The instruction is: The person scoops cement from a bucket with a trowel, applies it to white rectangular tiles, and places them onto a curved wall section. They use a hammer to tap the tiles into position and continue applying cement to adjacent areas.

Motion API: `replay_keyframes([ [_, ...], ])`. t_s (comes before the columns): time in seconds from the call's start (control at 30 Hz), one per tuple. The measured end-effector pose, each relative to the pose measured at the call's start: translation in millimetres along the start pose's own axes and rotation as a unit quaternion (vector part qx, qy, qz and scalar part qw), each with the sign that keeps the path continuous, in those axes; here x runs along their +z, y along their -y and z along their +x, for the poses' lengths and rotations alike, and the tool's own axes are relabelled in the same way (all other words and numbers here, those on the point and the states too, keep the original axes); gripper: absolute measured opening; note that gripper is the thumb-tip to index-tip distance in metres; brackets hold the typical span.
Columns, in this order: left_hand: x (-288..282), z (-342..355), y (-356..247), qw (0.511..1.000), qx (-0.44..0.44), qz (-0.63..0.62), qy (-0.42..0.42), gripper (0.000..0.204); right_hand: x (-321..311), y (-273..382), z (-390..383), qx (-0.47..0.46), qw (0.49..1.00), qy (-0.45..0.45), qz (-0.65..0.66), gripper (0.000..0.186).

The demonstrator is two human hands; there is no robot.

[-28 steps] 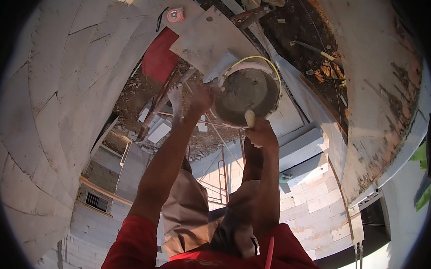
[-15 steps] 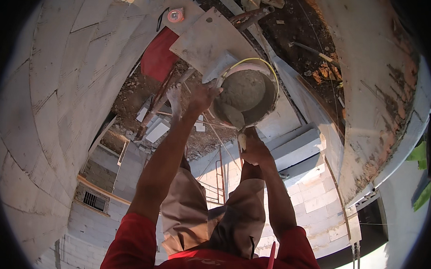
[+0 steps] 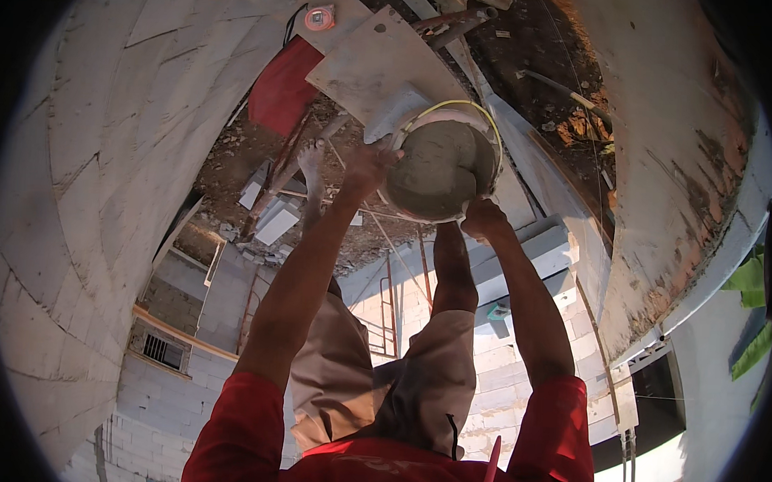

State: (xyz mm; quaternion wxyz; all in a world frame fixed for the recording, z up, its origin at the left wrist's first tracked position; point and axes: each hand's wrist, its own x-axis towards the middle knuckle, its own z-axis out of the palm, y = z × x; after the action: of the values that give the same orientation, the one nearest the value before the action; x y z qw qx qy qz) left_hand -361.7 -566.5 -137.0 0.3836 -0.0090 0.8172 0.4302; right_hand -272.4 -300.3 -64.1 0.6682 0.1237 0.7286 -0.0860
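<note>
Nearest, red sleeves [image 3: 226,439] and tan shorts [image 3: 381,385] fill the lower edge, and both bare forearms reach away from them toward a bucket [image 3: 440,166] full of grey mortar. Left hand [image 3: 363,164] is at the bucket's left rim, fingers curled against its side, so this grip is closed on the bucket. Right hand [image 3: 482,219] sits under the bucket's lower right edge, fingers wrapped on the rim there (its palm is hidden from the camera), also clamped on the bucket. So the bucket hangs between the two hands, held out in front of the body, tilted so its mortar surface faces the camera, with a yellow handle [image 3: 459,107] arching round its far side.

Beyond the bucket, pale blocks [image 3: 539,246] are stacked just below right of it. Farther off lie a flat grey board [image 3: 375,62], a red sheet [image 3: 281,89] beside it, and rubble on brown ground [image 3: 236,159]. White block walls [image 3: 75,145] curve up either side.
</note>
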Motion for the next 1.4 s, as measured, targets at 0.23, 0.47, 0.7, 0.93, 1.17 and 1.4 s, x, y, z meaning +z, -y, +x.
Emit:
replay_keyframes([
  [0.23, 0, -3, -4, 0.999, 0.009, 0.035, -0.012, 0.046, 36, 41, -1, -0.003, 0.754, 0.197, 0.627, 0.023],
  [0.47, -11, -1, -13, 0.997, -0.057, 0.000, 0.056, 0.045, 62, 77, 15, -0.117, 0.404, 0.234, 0.877, 0.015],
  [0.7, -15, -2, -12, 0.999, -0.016, 0.044, 0.023, 0.046, 45, 53, -34, -0.195, 0.144, 0.219, 0.945, 0.031],
  [0.93, -4, -4, 0, 0.997, -0.047, 0.051, 0.015, 0.046, 35, -32, -118, -0.010, 0.876, -0.089, 0.473, 0.034],
  [1.17, -8, 5, -26, 0.994, -0.035, 0.048, 0.090, 0.046, 54, 2, 24, -0.016, 0.959, -0.231, 0.161, 0.055],
  [1.4, -5, -3, -4, 0.997, -0.028, 0.069, 0.026, 0.051, 34, 65, -55, -0.041, 0.963, -0.168, 0.207, 0.066],
])
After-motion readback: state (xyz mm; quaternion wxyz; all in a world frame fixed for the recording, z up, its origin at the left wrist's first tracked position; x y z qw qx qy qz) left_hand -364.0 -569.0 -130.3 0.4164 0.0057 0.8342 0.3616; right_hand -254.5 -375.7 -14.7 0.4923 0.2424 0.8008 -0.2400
